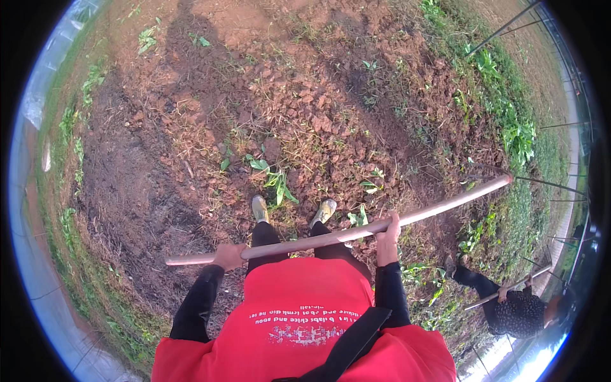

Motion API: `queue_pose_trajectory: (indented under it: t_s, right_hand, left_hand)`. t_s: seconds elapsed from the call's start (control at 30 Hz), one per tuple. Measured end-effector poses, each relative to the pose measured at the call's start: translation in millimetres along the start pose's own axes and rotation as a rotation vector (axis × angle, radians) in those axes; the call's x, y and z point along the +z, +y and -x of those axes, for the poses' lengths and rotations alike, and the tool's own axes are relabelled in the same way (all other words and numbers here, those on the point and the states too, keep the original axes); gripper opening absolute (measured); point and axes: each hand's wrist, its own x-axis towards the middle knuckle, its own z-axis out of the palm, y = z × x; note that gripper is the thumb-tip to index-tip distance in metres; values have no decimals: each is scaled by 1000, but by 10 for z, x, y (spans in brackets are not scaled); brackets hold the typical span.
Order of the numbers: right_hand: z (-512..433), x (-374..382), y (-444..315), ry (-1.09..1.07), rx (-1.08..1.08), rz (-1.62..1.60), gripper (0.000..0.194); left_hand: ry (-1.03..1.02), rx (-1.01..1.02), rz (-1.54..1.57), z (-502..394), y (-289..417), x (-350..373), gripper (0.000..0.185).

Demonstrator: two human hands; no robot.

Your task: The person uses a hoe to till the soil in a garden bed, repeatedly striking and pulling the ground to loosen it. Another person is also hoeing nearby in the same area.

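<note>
A long wooden handle of what looks like a hoe lies slantwise across the front of my body, its right end higher in the picture. Near the handle's lower left end, my left hand grips it. My right hand is wrapped around it farther along, in front of my right thigh. A thin dark blade edge seems to show at the far right end, but its shape is hard to make out. Beneath the handle are my two boots on broken reddish soil.
Uprooted leafy plants lie by my boots. A green plant row and thin stakes stand at the right. At the lower right, another person holds a long pole. Pale sheeting edges the left.
</note>
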Motion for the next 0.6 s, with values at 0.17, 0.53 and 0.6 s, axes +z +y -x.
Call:
queue_pose_trajectory:
  t_s: [0.17,0.53,0.6]
  right_hand:
    - [-495,-333,-1412,13,-350,4,21]
    - [-405,-296,324,278,286,-151,15]
    - [-401,-482,740,218,360,-202,16]
  left_hand:
    - [-25,223,113,-982,984,46,28]
    - [-573,-222,-309,-209,1358,-1319,33]
    - [-486,-182,-322,95,1364,-1447,26]
